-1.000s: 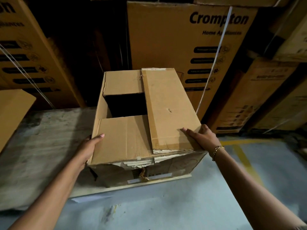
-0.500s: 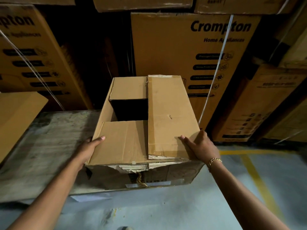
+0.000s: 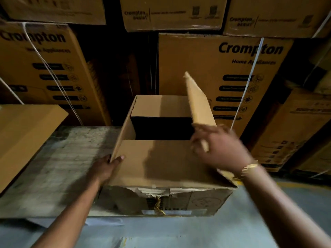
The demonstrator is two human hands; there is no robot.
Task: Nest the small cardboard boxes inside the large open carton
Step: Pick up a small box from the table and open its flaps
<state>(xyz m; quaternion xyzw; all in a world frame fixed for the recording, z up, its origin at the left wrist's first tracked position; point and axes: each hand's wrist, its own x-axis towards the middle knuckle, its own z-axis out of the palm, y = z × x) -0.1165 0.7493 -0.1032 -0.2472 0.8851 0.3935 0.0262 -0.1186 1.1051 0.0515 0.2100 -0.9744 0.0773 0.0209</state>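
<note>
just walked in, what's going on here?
A person is opening up a carton on the floor. The right hand grips the right flap and holds it tilted up, while the left hand holds the carton's left edge. The near flap and far flap lie folded in. The gap between them is too dark to see inside.

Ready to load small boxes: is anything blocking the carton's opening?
Yes. The near flap lies flat over the front half of the carton and the far flap covers the back; the right hand holds the side flap raised.
</note>
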